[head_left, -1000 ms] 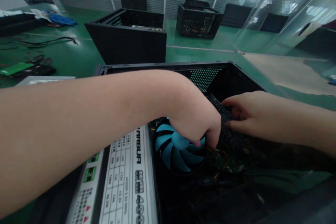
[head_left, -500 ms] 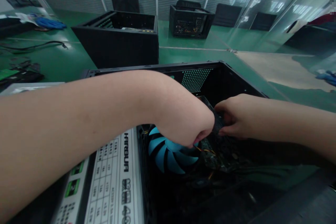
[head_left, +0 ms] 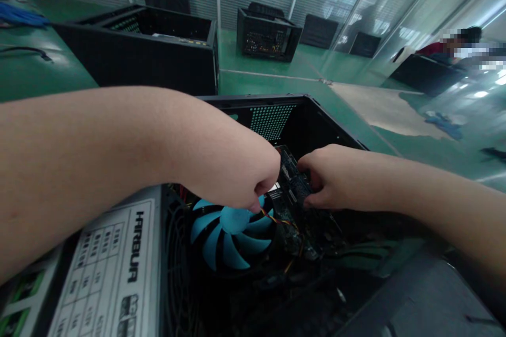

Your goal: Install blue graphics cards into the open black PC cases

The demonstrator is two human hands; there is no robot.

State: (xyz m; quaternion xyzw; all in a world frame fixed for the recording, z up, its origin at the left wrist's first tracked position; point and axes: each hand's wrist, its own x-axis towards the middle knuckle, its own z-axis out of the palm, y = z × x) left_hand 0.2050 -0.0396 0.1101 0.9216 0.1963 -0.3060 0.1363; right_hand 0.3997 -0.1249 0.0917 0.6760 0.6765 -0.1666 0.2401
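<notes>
An open black computer case lies in front of me. Inside it are a blue cooling fan and a grey power supply with a printed label. My left hand reaches in over the fan with its fingers curled under; what they touch is hidden. My right hand is closed on a dark memory stick standing beside the fan. Thin red and yellow wires run below my left hand.
Two more open black cases stand further back on the green bench. A black cable lies at the far left. A glass partition runs along the right, with another person behind it.
The view has swung right and closer. My left hand has drawn back from the fan's right edge to above it. My right hand has slid left along the memory stick.
</notes>
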